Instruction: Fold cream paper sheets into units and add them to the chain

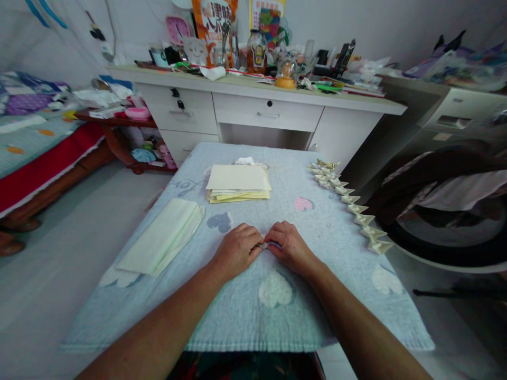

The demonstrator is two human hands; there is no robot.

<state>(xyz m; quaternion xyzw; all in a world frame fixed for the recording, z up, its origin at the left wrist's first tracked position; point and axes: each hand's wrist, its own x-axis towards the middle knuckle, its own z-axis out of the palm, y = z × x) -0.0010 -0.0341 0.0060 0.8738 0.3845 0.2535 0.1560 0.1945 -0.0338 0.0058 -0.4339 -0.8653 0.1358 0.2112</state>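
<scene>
Pinching a small folded paper (266, 245) with left hand (238, 248) and right hand (289, 244) together, just over the blue tablecloth (237, 311), nearer than the paper stack (240, 178). Apparently reads 津味 on the orange packet (215, 29) behind; lettered too small to make out on the yellow poster (255, 15).

2 bare forearms in view, mine. Left forearm (166, 316) slants up from lower left, right forearm (360, 319) from lower right; they converge ahead of me. Left hand (240, 249) and right hand (291, 247): backs upward, fingers curled inward, tips facing, just beside each other. Each thumb sits on the near side, set against my bent fingers in a pinch. Wrists well apart, wider than the fingertips. Elbows out of view.
</scene>
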